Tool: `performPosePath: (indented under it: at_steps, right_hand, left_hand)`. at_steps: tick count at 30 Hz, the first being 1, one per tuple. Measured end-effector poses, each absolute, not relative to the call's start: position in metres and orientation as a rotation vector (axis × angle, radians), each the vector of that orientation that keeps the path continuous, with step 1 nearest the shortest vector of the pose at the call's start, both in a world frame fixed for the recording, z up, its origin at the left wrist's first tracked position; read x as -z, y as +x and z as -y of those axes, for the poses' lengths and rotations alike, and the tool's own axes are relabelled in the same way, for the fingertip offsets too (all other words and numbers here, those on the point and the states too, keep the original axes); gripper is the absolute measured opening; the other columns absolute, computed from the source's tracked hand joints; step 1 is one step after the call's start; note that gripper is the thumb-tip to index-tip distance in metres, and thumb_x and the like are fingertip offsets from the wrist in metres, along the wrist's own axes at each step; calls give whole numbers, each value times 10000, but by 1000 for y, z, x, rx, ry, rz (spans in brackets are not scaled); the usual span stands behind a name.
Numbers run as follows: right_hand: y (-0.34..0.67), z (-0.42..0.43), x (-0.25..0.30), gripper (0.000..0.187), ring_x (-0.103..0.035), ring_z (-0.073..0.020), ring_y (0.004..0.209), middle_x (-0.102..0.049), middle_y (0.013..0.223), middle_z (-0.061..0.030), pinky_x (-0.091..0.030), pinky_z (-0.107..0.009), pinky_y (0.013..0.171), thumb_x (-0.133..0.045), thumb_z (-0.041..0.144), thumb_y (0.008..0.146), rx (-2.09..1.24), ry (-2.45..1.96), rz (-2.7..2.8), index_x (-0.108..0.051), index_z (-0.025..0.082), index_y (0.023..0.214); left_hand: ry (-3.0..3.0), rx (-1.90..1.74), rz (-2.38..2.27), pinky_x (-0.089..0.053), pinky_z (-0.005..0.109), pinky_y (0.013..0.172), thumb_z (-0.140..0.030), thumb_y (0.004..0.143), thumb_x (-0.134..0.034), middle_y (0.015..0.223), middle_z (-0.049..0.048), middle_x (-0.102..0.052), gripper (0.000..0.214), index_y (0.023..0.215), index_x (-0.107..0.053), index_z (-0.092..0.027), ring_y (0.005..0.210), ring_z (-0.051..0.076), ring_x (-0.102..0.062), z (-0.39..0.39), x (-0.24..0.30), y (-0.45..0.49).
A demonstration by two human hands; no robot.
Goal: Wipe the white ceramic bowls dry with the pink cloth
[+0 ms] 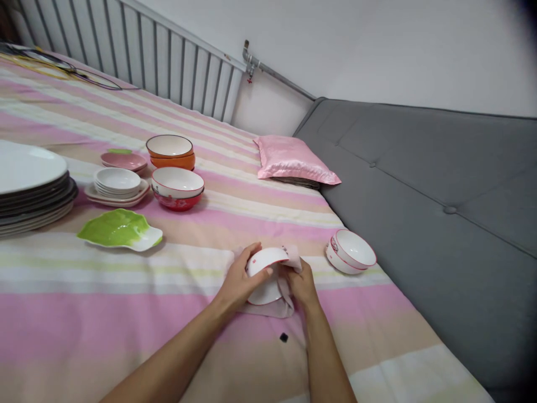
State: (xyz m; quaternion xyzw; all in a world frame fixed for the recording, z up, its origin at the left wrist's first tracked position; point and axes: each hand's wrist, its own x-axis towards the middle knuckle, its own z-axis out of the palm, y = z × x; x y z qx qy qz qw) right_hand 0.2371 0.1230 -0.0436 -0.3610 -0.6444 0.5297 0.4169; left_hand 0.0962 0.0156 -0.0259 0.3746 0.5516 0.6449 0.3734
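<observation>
A white bowl with a red rim (265, 286) is tilted on its side between my two hands. My left hand (243, 277) grips its left side, with the thumb across the front. A pale pink cloth (282, 307) lies under and around the bowl. My right hand (301, 282) is closed on the cloth at the bowl's right side, its fingertips partly hidden behind cloth and bowl. To the right, more white bowls with pink rims (350, 252) stand stacked on the striped bedsheet (168, 319).
Farther left are red and white bowls (178, 187), orange bowls (171, 152), small white dishes (117, 182), a green leaf-shaped dish (119, 228) and stacked plates (33, 168). A pink pillow (293, 159) lies by the grey headboard (419, 168). A small black object (284, 337) lies near my wrists.
</observation>
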Motion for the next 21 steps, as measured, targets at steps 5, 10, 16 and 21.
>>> performPosePath:
  at_steps: [5, 10, 16, 21]
  right_hand:
    - [235, -118, 41, 318, -638, -205, 837, -731, 939, -30, -483, -287, 755, -514, 186, 728, -1093, -848, 1921, -706, 166, 981]
    - [233, -118, 44, 311, -641, -215, 826, -730, 908, -36, -484, -282, 732, -485, 242, 759, -1047, -1003, 1989, -708, 169, 963]
    - [229, -115, 49, 248, -643, -243, 793, -716, 818, -54, -490, -315, 715, -537, 272, 734, -1090, -1120, 2028, -702, 147, 869]
    - [225, -107, 50, 256, -643, -237, 784, -703, 820, -50, -497, -320, 694, -548, 327, 779, -1179, -1118, 2038, -673, 148, 912]
  left_hand:
    - [1015, -1499, -1489, -434, 424, 929, -246, 601, -628, 1153, 129, -659, 551, 1142, -597, -144, 1050, 308, -591, -17, 22, 90]
    - [908, -1584, -1486, -442, 370, 876, -189, 605, -544, 1060, 89, -690, 457, 1049, -650, -156, 987, 277, -603, -17, 25, 91]
    - [500, -1740, -1319, -452, 297, 686, -225, 654, -591, 881, 46, -692, 340, 974, -689, -162, 813, 230, -618, -18, 37, 93]
    - [324, -1807, -1188, -483, 293, 645, -315, 698, -608, 831, 51, -711, 327, 974, -660, -147, 735, 217, -655, -21, 42, 95]
